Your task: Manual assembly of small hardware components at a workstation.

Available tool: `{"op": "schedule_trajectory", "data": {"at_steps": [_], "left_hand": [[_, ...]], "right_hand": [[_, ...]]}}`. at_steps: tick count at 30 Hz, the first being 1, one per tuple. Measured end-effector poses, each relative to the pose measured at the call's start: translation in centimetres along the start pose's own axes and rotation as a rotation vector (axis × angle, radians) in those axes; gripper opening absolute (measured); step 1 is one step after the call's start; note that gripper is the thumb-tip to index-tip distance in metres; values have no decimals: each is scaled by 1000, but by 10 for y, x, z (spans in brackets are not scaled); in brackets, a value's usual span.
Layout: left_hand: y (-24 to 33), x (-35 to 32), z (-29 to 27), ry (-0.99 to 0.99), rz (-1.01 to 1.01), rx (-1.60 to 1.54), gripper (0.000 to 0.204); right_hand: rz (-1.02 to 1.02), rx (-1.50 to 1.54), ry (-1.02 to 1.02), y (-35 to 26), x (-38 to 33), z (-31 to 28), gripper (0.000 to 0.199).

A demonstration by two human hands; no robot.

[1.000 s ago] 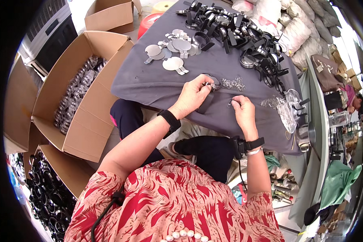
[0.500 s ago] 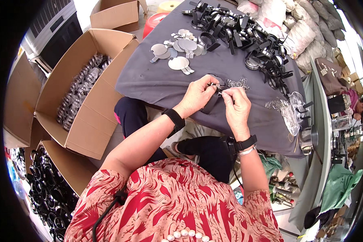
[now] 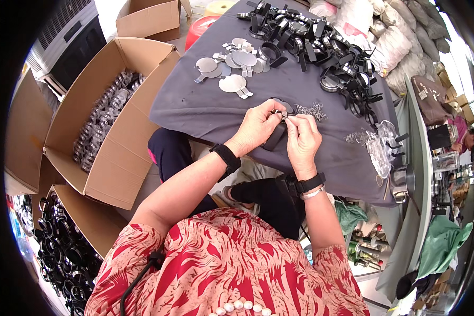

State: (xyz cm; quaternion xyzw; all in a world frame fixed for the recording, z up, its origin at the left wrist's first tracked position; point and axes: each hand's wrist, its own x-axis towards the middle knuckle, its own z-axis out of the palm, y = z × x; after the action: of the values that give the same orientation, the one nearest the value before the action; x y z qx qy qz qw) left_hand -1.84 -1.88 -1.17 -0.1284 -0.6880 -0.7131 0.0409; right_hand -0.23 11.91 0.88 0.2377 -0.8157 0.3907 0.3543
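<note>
Pinching a black strapped piece (image 3: 275,138) between thumb and fingers, the left hand (image 3: 255,126) is working at the centre of the head view, over the near part of a grey cloth-covered table (image 3: 189,100). The right hand (image 3: 304,139) is meeting it from the right, thumb and forefinger drawn together at the piece (whether they are grasping a small part, one cannot tell at this size). Just above the right hand in the frame, tiny clips (image 3: 313,110) are lying scattered. Silver discs (image 3: 243,59) are overlapping at upper centre, black strapped rings (image 3: 310,51) are heaping up toward the upper right, and an open carton (image 3: 110,181) is holding wrapped pieces (image 3: 108,110) at left.
</note>
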Motion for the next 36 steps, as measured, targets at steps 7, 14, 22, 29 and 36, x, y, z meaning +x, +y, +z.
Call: {"op": "schedule_trajectory", "data": {"at_steps": [7, 14, 22, 29, 36], "left_hand": [[8, -1, 0, -34, -80, -55, 17], [11, -5, -2, -51, -103, -91, 21], [12, -5, -1, -57, -113, -70, 22], [6, -1, 4, 29, -86, 2, 15], [6, 0, 5, 55, -75, 35, 13]], "right_hand": [[-16, -81, 14, -1, 0, -1, 9], [91, 138, 87, 0, -4, 8, 9], [678, 771, 55, -3, -1, 5, 7], [799, 709, -162, 5, 12, -12, 8], [491, -258, -295, 86, 48, -67, 15]]}}
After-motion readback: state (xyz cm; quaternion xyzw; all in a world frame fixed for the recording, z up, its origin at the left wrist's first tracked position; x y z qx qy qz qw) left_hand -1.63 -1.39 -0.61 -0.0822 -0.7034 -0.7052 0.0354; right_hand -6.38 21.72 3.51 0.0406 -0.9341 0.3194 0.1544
